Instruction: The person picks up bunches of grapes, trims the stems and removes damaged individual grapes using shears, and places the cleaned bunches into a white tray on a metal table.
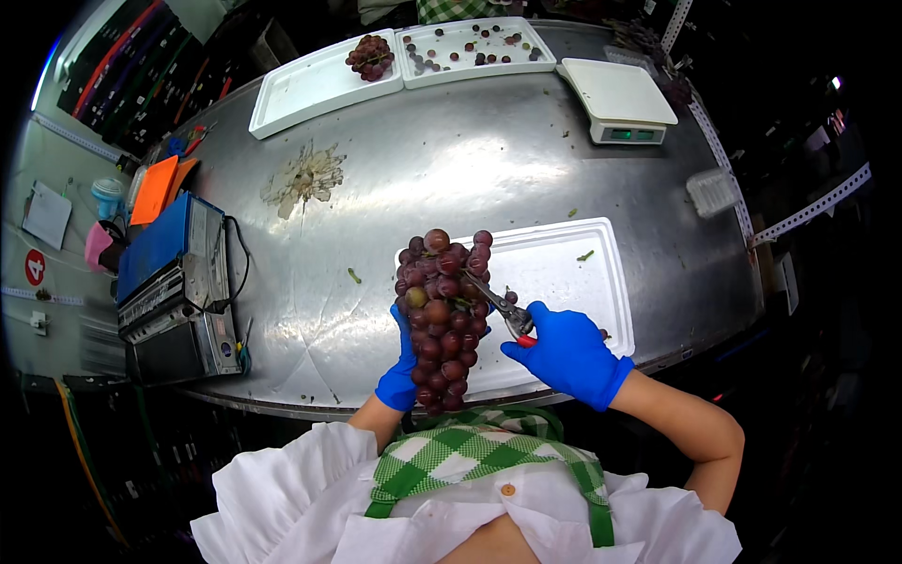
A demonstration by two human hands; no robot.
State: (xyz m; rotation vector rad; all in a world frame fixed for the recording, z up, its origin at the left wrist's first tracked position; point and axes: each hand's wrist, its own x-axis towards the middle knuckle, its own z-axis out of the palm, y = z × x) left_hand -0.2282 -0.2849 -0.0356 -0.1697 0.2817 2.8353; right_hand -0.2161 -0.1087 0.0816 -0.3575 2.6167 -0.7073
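A large bunch of dark red grapes [440, 317] hangs upright before me, with my blue-gloved left hand [400, 366] holding it from behind and below. The bunch hides most of that hand's fingers. In my gloved right hand [574, 356] are pruning snips [513, 316] with red handles, and their narrow tips reach in among the grapes at the bunch's right side. Whether the blades are closed on a stem is hidden. Beneath the bunch lies a white foam tray [557, 282], holding a green stem piece [585, 256] and a couple of loose grapes [511, 297].
Along the far edge, one white tray [303, 92] holds a grape bunch [371, 58]; another tray [486, 76] holds scattered loose grapes. A digital scale [620, 92] stands at the back right. On the left sits a blue-topped machine [165, 247] with a cable. Stem bits litter the metal table [437, 162].
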